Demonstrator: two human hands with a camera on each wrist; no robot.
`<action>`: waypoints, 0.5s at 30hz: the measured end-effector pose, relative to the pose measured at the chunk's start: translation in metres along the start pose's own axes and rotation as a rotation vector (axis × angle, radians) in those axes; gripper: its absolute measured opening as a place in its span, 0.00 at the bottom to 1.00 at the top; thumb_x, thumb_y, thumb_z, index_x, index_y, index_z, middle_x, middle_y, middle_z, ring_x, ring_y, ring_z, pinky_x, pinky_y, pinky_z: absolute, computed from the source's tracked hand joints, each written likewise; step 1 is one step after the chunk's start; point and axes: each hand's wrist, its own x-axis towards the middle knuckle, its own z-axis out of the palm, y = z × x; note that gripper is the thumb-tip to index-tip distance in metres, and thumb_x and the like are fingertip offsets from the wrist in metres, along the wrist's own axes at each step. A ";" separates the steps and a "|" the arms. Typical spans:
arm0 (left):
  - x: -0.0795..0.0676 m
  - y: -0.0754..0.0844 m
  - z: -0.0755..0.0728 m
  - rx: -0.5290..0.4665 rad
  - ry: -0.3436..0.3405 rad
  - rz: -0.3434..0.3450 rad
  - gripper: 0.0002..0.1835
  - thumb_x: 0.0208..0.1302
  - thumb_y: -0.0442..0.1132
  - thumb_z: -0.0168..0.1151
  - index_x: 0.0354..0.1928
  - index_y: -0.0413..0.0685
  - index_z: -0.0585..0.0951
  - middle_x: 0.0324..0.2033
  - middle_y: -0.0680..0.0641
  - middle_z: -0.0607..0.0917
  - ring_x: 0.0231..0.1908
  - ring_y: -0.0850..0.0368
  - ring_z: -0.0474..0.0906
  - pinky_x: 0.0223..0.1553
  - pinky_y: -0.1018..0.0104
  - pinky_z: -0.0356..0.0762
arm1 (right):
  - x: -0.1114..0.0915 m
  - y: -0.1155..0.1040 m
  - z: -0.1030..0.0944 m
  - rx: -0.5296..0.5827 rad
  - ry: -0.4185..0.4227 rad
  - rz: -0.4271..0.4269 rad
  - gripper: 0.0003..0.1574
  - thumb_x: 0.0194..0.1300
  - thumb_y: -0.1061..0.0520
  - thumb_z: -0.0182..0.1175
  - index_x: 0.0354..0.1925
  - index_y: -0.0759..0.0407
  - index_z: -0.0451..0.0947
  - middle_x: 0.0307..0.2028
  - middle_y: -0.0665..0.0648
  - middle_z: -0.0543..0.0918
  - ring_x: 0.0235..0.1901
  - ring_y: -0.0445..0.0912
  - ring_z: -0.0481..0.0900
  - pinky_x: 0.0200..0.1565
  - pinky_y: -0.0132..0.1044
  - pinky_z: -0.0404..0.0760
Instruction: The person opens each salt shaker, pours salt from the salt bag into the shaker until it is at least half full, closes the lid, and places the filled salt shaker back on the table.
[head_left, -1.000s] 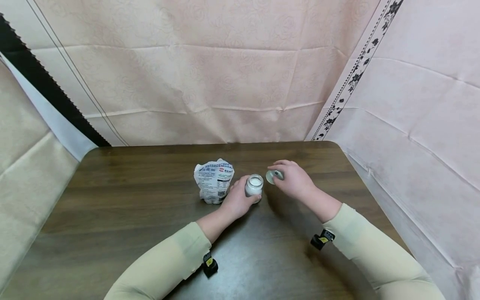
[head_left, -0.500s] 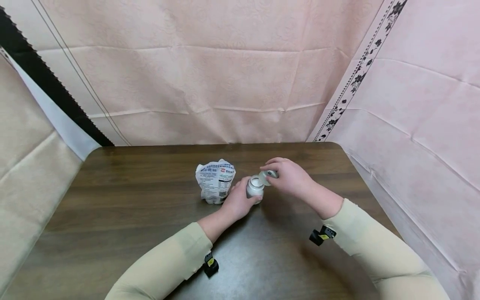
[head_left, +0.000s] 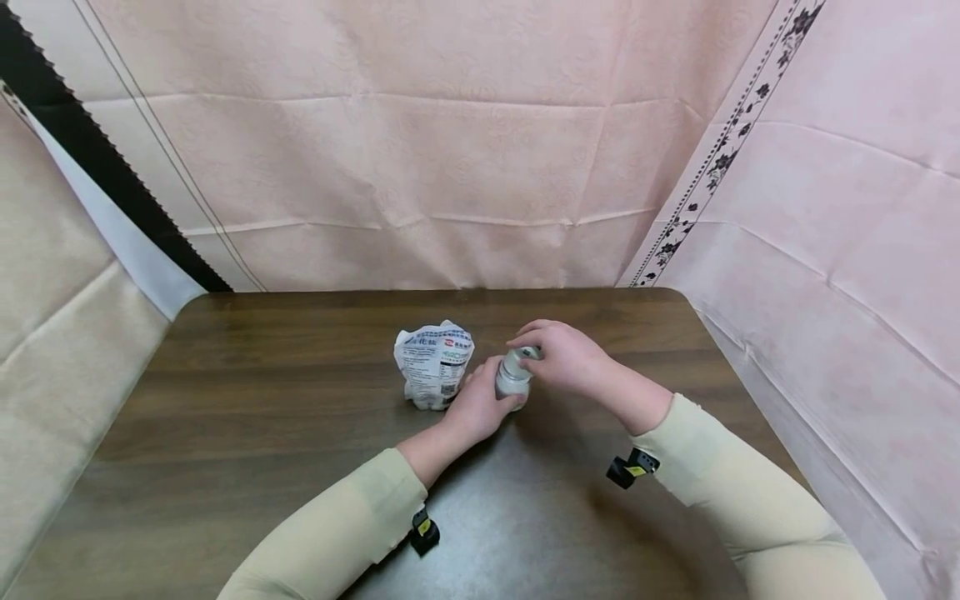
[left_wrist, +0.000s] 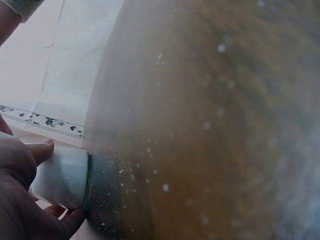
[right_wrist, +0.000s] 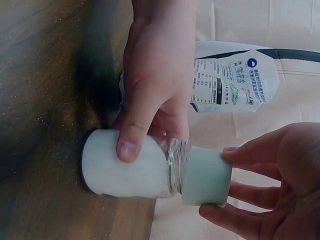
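A small clear jar point(right_wrist: 130, 165) filled with white grains stands on the table, its threaded neck showing. My left hand point(head_left: 476, 404) grips its body, thumb across the near side. My right hand point(head_left: 566, 354) pinches a pale green lid point(right_wrist: 207, 176) by its rim, and the lid sits over the jar's mouth, with some thread visible below it in the right wrist view. Just left of the jar stands a crumpled white printed bag point(head_left: 433, 367). In the left wrist view, the left hand's fingers wrap the jar point(left_wrist: 62, 175) near its base.
The brown wooden table point(head_left: 262, 392) carries scattered white specks, plain in the left wrist view. Behind it hangs a pale pink cloth point(head_left: 420, 167), and another light cloth point(head_left: 840, 250) with a floral border hangs at the right.
My right hand has brought the lid leftward, from beside the jar onto its mouth. The left hand keeps its hold on the jar, and the bag stays put.
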 end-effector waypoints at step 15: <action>0.000 -0.001 -0.002 0.012 -0.039 -0.007 0.37 0.58 0.56 0.61 0.66 0.52 0.59 0.55 0.45 0.72 0.52 0.50 0.68 0.49 0.55 0.70 | 0.003 -0.010 0.012 -0.110 0.032 -0.021 0.19 0.57 0.52 0.65 0.49 0.47 0.81 0.48 0.52 0.79 0.49 0.48 0.74 0.48 0.43 0.75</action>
